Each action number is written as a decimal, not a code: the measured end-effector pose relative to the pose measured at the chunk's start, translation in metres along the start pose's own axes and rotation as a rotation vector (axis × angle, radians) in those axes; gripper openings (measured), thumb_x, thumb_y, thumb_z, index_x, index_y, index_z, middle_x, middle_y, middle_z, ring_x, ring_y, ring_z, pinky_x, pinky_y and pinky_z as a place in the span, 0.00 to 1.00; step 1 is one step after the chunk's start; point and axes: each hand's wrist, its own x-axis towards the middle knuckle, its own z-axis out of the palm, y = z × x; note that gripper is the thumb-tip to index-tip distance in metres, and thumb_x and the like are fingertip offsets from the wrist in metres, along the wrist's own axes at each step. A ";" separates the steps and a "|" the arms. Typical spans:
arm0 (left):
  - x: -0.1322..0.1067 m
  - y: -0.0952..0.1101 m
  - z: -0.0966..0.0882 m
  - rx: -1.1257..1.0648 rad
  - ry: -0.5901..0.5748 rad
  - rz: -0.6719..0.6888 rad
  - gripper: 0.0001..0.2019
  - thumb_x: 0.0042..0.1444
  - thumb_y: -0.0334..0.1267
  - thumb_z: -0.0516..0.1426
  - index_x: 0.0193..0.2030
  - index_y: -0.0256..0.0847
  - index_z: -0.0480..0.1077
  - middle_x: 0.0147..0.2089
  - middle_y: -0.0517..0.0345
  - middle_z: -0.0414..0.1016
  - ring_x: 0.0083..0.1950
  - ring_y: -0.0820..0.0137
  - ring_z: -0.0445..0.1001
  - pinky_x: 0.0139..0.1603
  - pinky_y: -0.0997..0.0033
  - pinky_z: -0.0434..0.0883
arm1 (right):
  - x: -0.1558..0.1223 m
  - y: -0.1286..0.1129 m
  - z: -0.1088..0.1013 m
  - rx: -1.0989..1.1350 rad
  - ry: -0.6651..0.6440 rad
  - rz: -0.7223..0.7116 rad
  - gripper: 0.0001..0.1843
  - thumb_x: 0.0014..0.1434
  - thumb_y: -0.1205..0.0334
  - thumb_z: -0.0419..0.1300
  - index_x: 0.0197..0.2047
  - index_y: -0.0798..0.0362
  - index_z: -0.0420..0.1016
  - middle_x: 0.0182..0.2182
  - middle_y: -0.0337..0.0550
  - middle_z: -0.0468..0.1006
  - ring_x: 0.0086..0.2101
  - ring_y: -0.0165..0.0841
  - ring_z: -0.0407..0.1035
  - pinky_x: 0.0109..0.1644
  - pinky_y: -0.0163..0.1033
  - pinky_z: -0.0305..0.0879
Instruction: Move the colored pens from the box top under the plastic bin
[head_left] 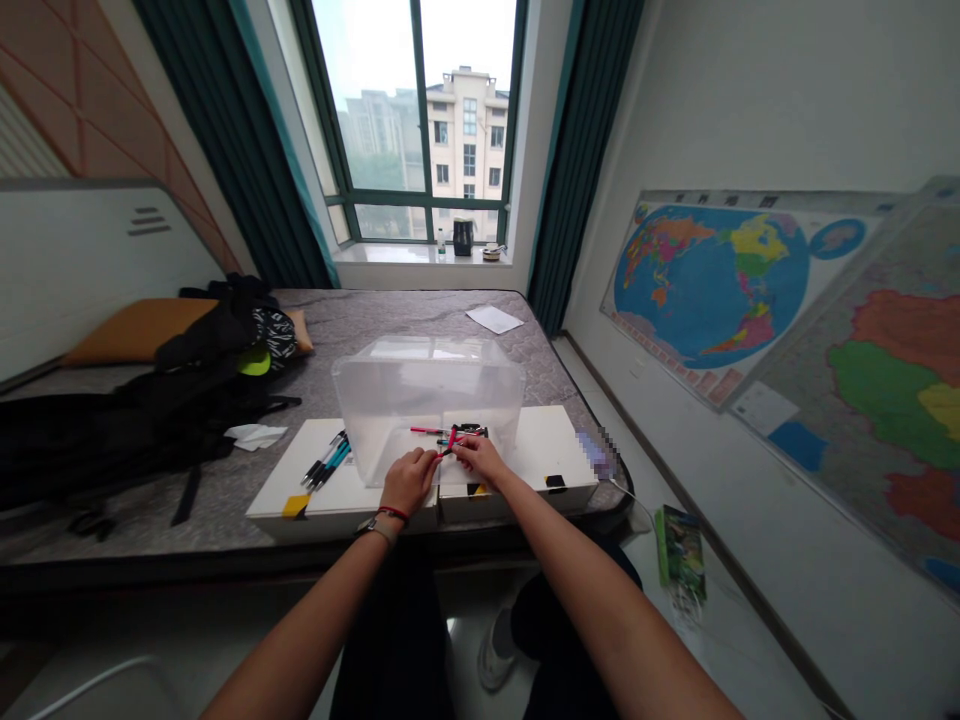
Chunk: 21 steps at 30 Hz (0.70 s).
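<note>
Head view: red pen (452, 438) at near edge of clear plastic bin (427, 372), pinched by right hand (480, 458); left hand (409, 482) curled alongside, contact unclear. Long axis tilted upward, upper end away and slightly right. Caution: weak pinch, causing slip against bin wall or drop among blue pens (326, 462) on white box (345, 515).

Mount: head-worn camera
Facing: forward and down, across the mattress (360, 320) toward the window (420, 120)
Nearness: close above the left hand (409, 480) and right hand (480, 458)
</note>
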 end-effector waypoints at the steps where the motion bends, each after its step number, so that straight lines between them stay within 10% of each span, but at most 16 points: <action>1: 0.000 0.000 0.000 0.007 0.005 0.003 0.17 0.67 0.45 0.44 0.43 0.44 0.71 0.37 0.53 0.72 0.40 0.66 0.70 0.41 0.68 0.61 | 0.000 0.000 0.000 0.005 0.000 0.002 0.16 0.49 0.49 0.66 0.29 0.54 0.72 0.20 0.33 0.67 0.20 0.25 0.59 0.25 0.33 0.57; 21: 0.000 -0.004 0.003 0.040 0.020 0.034 0.16 0.67 0.39 0.44 0.54 0.45 0.69 0.41 0.52 0.72 0.42 0.64 0.69 0.42 0.66 0.61 | 0.000 -0.001 -0.001 0.035 -0.021 0.009 0.15 0.50 0.52 0.65 0.35 0.55 0.76 0.23 0.35 0.70 0.21 0.25 0.60 0.26 0.32 0.58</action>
